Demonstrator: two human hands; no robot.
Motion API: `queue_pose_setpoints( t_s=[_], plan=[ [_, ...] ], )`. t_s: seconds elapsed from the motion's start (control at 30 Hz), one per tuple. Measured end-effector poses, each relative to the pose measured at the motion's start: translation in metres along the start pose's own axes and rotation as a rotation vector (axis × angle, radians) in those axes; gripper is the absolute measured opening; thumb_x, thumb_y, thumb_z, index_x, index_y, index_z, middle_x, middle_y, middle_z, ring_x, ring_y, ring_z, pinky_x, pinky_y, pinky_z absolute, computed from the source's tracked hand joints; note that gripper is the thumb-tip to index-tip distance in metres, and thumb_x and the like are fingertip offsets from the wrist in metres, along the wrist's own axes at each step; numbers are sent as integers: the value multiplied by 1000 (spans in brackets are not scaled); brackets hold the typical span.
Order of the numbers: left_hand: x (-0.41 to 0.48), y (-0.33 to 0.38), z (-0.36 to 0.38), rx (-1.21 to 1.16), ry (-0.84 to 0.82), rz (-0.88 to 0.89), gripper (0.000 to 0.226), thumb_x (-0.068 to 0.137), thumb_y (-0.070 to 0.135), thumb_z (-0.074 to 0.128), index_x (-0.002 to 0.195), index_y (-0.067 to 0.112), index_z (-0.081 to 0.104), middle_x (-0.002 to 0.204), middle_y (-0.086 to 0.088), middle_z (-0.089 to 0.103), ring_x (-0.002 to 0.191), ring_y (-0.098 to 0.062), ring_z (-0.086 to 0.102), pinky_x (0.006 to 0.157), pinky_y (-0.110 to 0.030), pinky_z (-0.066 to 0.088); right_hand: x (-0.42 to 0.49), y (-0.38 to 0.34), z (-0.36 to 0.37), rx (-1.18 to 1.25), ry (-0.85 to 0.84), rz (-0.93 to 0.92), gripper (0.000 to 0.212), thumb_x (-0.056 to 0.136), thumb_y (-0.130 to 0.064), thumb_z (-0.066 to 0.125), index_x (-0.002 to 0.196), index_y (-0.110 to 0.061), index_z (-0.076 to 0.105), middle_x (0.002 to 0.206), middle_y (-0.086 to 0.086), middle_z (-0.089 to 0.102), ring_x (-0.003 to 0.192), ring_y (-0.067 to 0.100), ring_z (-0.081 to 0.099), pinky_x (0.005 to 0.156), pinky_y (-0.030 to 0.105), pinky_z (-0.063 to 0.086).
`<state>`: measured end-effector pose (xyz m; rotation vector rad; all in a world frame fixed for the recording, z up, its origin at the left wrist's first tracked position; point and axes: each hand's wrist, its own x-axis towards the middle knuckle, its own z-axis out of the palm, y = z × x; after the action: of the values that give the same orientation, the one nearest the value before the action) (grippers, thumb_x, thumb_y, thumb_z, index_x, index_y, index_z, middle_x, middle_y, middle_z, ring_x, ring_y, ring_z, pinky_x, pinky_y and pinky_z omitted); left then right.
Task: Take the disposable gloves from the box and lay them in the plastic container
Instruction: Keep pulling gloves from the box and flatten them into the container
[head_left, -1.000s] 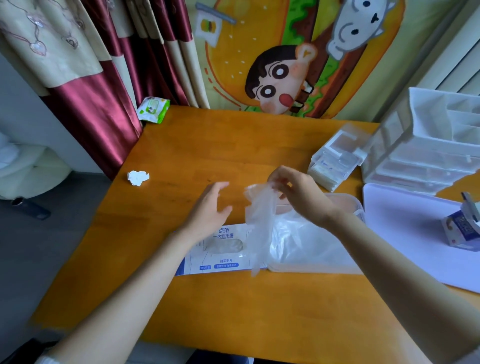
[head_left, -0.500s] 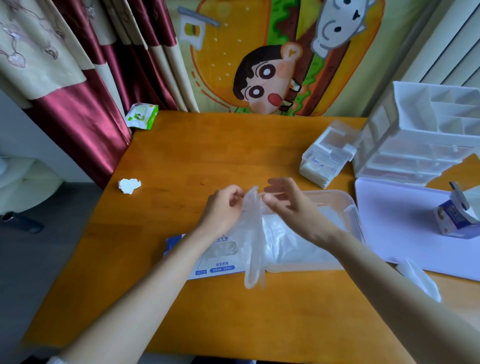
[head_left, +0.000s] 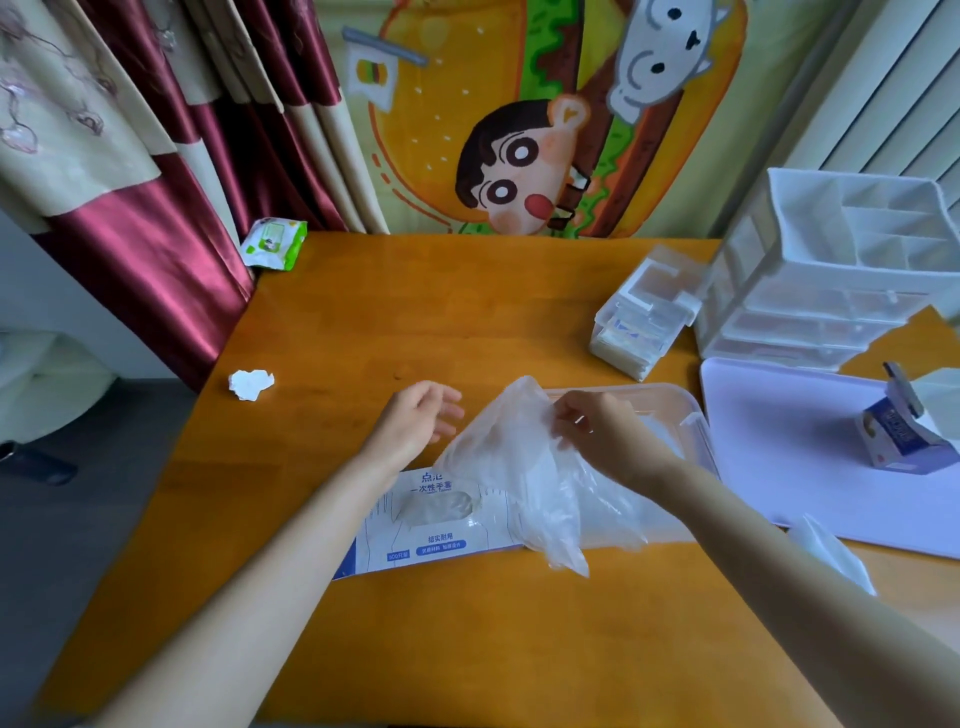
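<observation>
The right hand (head_left: 605, 441) pinches a clear glove (head_left: 524, 467) at frame centre, above the plastic container (head_left: 691, 415). The left hand (head_left: 415, 421) hovers beside it, fingers relaxed, over the glove box (head_left: 431, 525).

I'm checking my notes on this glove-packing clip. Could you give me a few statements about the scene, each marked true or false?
1. The right hand pinches the thin clear plastic glove. True.
2. The left hand grips the same glove. False: it is open beside the glove and holds nothing.
3. The flat white-and-blue glove box lies on the left side of the clear plastic container. True.
4. The crumpled white paper scrap lies inside the container. False: it lies on the orange wooden table, near the table's left edge and far from the container.
</observation>
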<state>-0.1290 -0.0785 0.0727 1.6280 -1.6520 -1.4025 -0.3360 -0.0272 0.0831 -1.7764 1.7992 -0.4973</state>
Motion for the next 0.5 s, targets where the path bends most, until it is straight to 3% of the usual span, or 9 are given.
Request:
queue_pose_setpoints(
  t_s=[0.13,0.2,0.27,0.33,0.43,0.5],
  plan=[
    [-12,29,1,-7,-235,22,56,94,55,36,142,25,33,127,14,42,111,-4,45,89,-23,33,6,1,-4,1,-71,14,21,94,-2,47,86,-10,65,79,-4,65,70,11,62,70,22,48],
    [-20,39,7,14,-364,38,79,81,58,52,148,32,19,131,16,32,122,-3,32,96,-25,27,7,1,-6,-7,-104,18,20,94,-3,49,86,-10,65,80,-4,66,70,11,63,66,16,46],
    [-23,41,11,-3,-433,62,95,69,54,67,148,36,17,138,14,32,128,-5,32,100,-26,32,8,1,-8,-11,-116,27,19,94,-4,49,88,-9,65,82,-2,67,72,12,63,64,13,44],
    [-15,33,17,23,-359,117,81,75,39,77,142,30,33,130,12,46,121,-6,45,96,-25,44,7,2,-11,-8,-125,41,18,94,-4,48,91,-9,65,82,-2,67,75,14,63,70,18,45],
    [1,20,23,153,-65,233,16,91,18,62,107,17,64,102,4,65,97,-10,58,82,-17,43,5,6,-11,-51,-119,29,17,96,-7,44,92,-15,59,85,-3,63,85,21,61,77,28,45],
    [7,18,26,149,-3,241,13,94,12,56,91,13,68,90,1,68,83,-7,59,71,-8,39,3,10,-10,-34,-56,32,13,98,-20,46,106,-13,53,97,-1,62,94,22,60,77,27,42]
  ],
)
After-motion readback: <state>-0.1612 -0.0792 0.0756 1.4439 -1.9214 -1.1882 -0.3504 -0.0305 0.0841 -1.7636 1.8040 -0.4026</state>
